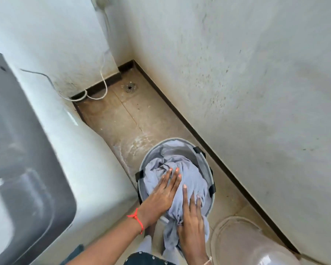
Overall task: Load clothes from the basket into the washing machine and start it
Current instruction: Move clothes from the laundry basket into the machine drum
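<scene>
A round grey laundry basket [182, 145] with black handles stands on the tiled floor below me. A bunched light blue-grey cloth [194, 178] fills it and hangs over its near rim. My left hand [161, 196], with a red thread at the wrist, lies flat on the cloth with fingers spread. My right hand [191, 224] grips a gathered fold of the same cloth at the near rim. The washing machine [33, 169], white with a grey closed top lid, stands at the left.
A clear plastic container [243, 243] sits on the floor to the right of the basket. White walls close in the narrow floor strip, with a floor drain [130, 87] and a white cord [103, 81] at the far corner.
</scene>
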Motion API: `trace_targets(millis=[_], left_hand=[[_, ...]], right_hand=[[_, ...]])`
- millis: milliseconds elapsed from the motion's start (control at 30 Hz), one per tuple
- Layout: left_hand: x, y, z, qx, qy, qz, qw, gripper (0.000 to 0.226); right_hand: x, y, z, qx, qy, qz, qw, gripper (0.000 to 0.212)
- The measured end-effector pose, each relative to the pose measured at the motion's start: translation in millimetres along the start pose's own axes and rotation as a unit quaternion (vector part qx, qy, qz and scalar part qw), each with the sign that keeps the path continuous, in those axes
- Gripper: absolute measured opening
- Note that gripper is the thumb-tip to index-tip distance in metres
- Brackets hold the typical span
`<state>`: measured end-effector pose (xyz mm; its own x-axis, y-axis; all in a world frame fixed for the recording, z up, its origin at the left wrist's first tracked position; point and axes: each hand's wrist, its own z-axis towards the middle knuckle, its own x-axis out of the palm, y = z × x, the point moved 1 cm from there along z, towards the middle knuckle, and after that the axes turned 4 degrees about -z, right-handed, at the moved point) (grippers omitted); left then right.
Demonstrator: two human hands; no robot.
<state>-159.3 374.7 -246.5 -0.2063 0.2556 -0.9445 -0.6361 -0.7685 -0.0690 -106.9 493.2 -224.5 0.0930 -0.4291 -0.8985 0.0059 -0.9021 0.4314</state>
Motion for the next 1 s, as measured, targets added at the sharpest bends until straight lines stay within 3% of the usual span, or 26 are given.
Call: trace_targets(millis=[133,300,433,567,733,900,1000], left_hand=[[-78,5,18,-0.072,-0.031,0.053,0.996,0.049],[-195,22,33,-0.112,-0.111,0.096,0.983,0.047],[-275,45,30,-0.125,-0.116,0.131,0.977,0.048],[-351,64,10,-0.139,-0.198,0.145,0.959,0.049],[-444,88,-34,-0.152,-0.231,0.166,0.947,0.068],[-516,111,-93,-0.169,-0.240,0.196,0.936,0.061],[-539,129,-135,-0.196,-0.239,0.214,0.927,0.082]], right_hand=[[-74,43,2,-0.017,-0.006,0.024,1.000,0.117],[-162,112,4,-0.159,-0.036,0.067,0.984,0.118],[-208,174,5,-0.255,-0.100,0.087,0.958,0.116],[-236,235,-3,-0.322,-0.131,0.103,0.932,0.107],[-257,320,-25,-0.407,-0.182,0.114,0.888,0.093],[-261,405,-54,-0.454,-0.219,0.116,0.856,0.083],[-253,448,-72,-0.479,-0.208,0.124,0.844,0.083]])
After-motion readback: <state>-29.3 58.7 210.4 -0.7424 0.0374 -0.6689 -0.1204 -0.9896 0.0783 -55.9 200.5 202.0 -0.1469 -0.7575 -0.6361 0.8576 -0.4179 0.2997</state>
